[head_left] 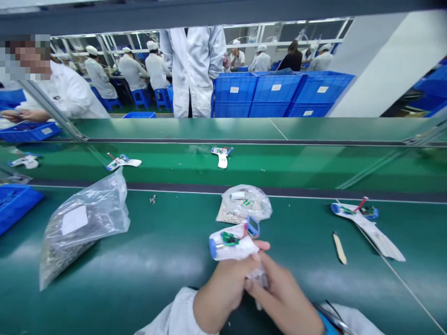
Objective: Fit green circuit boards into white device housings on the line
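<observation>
My left hand (225, 284) is wrapped round the handle of a white gun-shaped device shell (233, 243) with a green circuit board and a blue ring showing at its head. My right hand (282, 298) is closed against the lower part of the same shell, fingers pressed to its handle. Both hands hover over the dark green bench, close to my body. Just beyond the shell lies a small clear bag (244, 204) of tiny parts.
A big clear bag (82, 223) of dark parts lies left. A similar opened device (366, 223) and a cream stick (339, 248) lie right. More units (123, 162) (222, 155) sit on the conveyor belt. Blue bins (14, 202) stand left; people in white coats work behind.
</observation>
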{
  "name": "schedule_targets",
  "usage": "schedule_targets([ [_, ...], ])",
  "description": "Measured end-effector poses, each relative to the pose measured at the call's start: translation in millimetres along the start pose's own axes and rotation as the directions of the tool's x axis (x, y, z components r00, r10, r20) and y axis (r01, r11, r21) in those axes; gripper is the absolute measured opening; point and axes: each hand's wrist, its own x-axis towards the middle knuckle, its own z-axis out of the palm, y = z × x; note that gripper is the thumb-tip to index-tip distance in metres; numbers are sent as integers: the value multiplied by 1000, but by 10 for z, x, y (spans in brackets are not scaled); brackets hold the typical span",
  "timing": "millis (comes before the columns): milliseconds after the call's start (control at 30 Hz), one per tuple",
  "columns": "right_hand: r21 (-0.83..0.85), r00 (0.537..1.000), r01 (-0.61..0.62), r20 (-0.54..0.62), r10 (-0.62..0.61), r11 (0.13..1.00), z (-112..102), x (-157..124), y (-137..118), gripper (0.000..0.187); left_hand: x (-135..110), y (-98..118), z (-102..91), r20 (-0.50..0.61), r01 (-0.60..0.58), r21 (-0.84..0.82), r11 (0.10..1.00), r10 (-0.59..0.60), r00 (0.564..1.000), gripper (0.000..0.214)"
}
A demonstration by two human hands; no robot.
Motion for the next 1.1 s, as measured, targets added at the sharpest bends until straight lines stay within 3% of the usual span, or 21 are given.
schedule_targets([
  [67,-76,980,156,135,-145,985,150,241,-137,17,-47,175,-179,-151,-45,-121,992,26,988,37],
  [167,-123,897,357,322,-303,926,385,736,-294,29,-139,540,-644,-365,-210,-216,954,121,923,30],
  [233,-167,884,392,341,-320,905,621,1126,-376,34,-199,785,-1033,-488,-346,-221,912,204,849,30],
  [333,-278,888,412,337,-313,868,1073,1680,-468,18,-245,1024,-1568,-619,-499,-188,846,292,729,24],
  [433,-370,885,436,340,-317,820,1458,2079,-533,32,-223,1055,-1899,-676,-528,-175,831,289,678,16],
  [533,-433,881,456,342,-326,778,1641,2294,-566,34,-174,963,-2023,-671,-459,-199,866,220,708,26],
  [667,-471,865,486,377,-331,736,1644,2365,-524,25,-126,880,-2045,-672,-392,-237,889,141,727,28],
  [833,-477,857,501,386,-341,722,1616,2330,-458,24,-147,945,-2065,-722,-452,-260,853,138,678,25],
  [1100,-423,816,557,440,-376,714,1821,2447,-619,26,-195,1015,-2094,-773,-532,-257,807,158,614,20],
])
